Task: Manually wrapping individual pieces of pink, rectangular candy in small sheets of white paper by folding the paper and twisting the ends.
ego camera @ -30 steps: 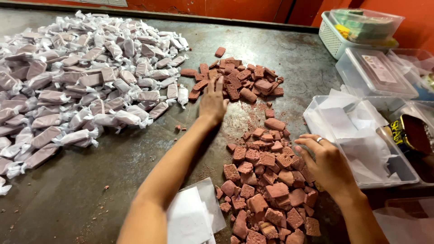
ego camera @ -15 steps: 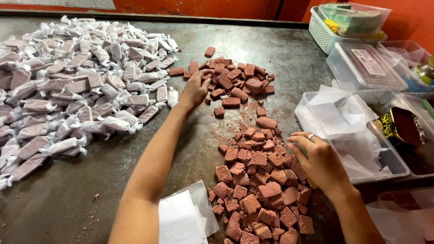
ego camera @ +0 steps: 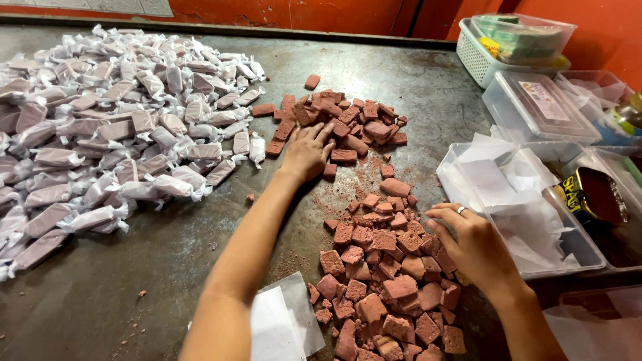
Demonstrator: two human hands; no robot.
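A: Where are the fingers of the left hand?

B: They lie flat and spread, palm down, released, gripping nothing. The fingertips touch the near edge of the far heap of bare reddish-brown blocks. One single block lies just beside the fingers, toward the near heap, its long axis running left to right across the metal tabletop.

A: And the right hand?

B: Its fingers are curled down onto the edge of the near heap of blocks. Whether they pinch a block cannot be told; the tips are hidden. A ring sits on one finger.

A: How many blocks?

B: Too many to count exactly: two heaps of dozens each, joined by a thin trail of blocks and crumbs. Their long axes point every way.

A: What lies around the far heap?

B: To its left, touching its edge, a broad pile of wrapped pieces in white paper with twisted ends. To its right, a clear tray of white wrapping sheets, with three more clear lidded tubs and one white basket beyond. Two loose sheets lie beside the near heap, under the left forearm.
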